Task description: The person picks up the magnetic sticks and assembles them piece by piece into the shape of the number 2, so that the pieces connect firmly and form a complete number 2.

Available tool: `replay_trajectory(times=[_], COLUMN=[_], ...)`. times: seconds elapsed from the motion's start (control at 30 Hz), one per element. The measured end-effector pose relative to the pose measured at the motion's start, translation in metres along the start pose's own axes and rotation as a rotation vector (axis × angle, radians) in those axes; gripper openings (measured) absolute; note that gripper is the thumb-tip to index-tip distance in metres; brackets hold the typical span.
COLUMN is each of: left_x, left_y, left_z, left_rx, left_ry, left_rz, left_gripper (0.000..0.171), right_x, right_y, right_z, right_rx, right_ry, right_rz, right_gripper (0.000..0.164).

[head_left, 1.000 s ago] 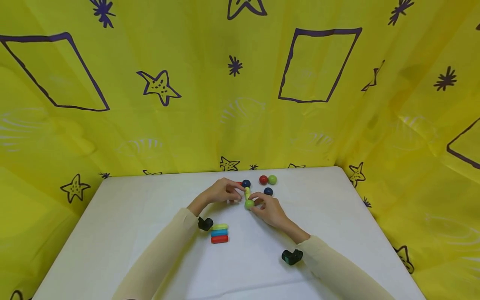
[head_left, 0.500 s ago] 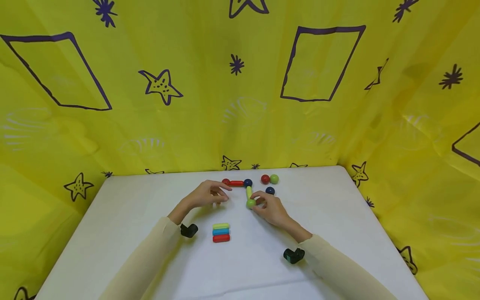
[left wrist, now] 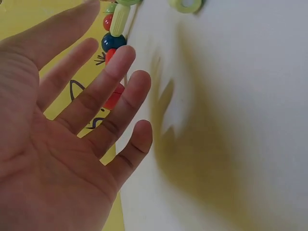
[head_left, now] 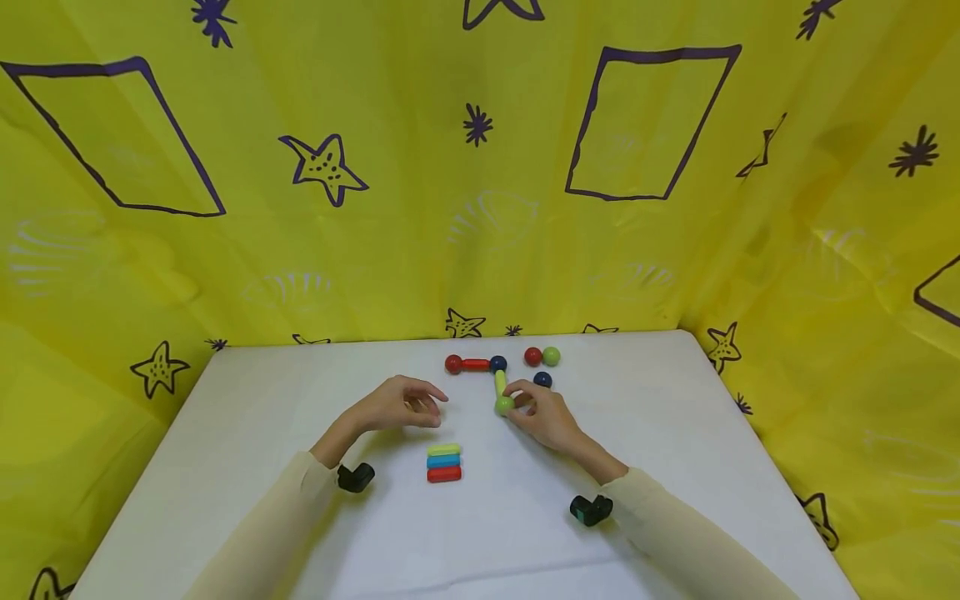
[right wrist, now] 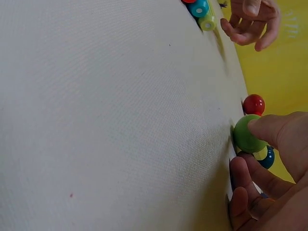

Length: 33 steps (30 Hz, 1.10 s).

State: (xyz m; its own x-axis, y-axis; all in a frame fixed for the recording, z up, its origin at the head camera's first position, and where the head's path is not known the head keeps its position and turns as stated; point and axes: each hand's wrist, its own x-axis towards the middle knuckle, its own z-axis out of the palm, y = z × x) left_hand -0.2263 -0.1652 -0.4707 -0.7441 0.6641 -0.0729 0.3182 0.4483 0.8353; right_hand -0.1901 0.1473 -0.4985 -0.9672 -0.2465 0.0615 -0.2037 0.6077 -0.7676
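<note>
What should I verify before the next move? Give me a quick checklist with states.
1. Right grip secure on the near green ball: ok, thumb and finger pinch it.
2. Left grip free: ok, it holds nothing.
3. Left grip on a spare stick: not ok, it is apart from the yellow spare, blue spare and red spare.
4. Chain in line order: ok, red ball, red stick, dark blue ball, yellow stick, then the held ball.
5. Joints firmly fixed: cannot tell from these views.
</note>
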Motion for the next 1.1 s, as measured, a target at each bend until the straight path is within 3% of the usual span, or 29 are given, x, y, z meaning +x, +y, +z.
replay_trajectory(times=[0.17, 0.47, 0.7, 1.1], left_x=[-0.006, -0.009, -0.009, -0.004], left_y=[0.001, -0.001, 0.001, 0.001], left_z=[0.004, 0.015, 0.019, 0.026], left_rx=[0.024, 0.134, 0.166, 0.223], left_ry=[-0.056, -0.098, -0.098, -0.075], left_rz=[-0.02, -0.017, 0.022, 0.015], left_gripper=[0.038, 0.035, 0.032, 0.015], right_x=[0.0, 0.0, 0.0, -0.001], right_y=[0.001, 0.002, 0.001, -0.001], right_z=[-0.001, 0.001, 0.001, 0.001], right_rx=[0.002, -0.007, -0.015, -0.006], right_ry=[0.003, 0.004, 0.004, 0.008], right_rz=[-0.009, -0.013, -0.016, -0.007], right_gripper=[0.026, 0.027, 0.027, 0.027])
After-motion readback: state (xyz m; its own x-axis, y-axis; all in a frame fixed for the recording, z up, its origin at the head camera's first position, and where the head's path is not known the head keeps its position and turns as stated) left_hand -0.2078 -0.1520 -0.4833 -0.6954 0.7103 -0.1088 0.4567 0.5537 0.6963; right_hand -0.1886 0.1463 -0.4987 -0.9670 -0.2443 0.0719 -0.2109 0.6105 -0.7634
